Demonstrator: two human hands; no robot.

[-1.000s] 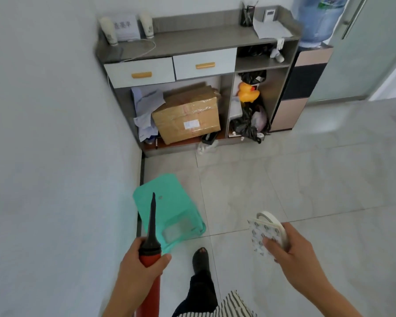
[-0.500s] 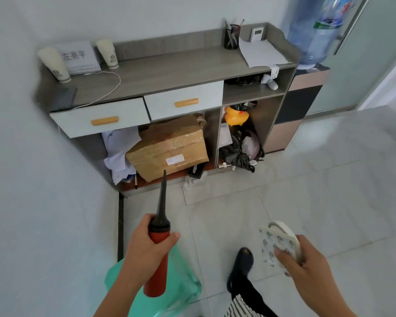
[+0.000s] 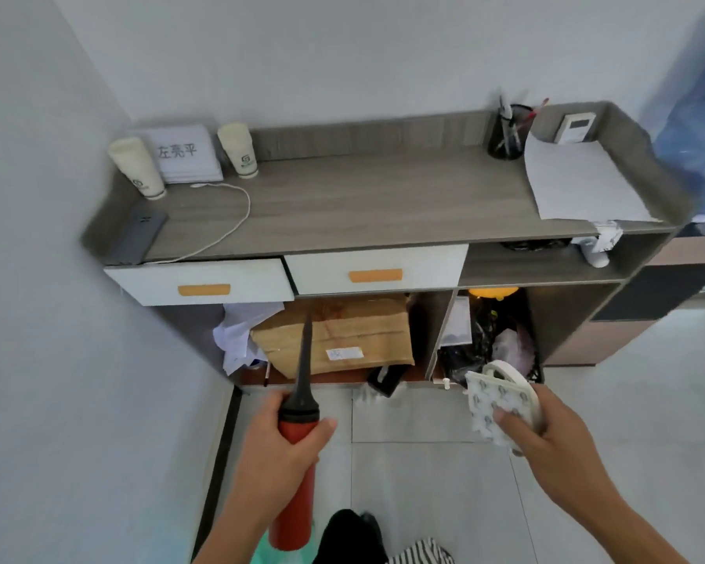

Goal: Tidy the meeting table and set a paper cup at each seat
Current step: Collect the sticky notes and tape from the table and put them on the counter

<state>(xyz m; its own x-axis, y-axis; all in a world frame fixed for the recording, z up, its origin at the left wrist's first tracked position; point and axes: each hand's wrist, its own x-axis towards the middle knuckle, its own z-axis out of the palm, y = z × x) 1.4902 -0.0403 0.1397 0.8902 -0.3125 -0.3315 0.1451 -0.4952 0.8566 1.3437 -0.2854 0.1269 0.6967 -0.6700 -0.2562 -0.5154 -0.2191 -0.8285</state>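
Sideboard [image 3: 363,197] with paper cups [image 3: 239,154] fills white corner.

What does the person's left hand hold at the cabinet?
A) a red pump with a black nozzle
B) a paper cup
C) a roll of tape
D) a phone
A: the left hand grips the red pump, black nozzle pointing up; the right hand holds the tape roll.

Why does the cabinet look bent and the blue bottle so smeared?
Head view: the wide-angle lens bows the cabinet; the water bottle at the frame's edge is motion-blurred; the left hand gripping the red pump and right hand holding the tape roll look sharper; lighting soft, no glare.
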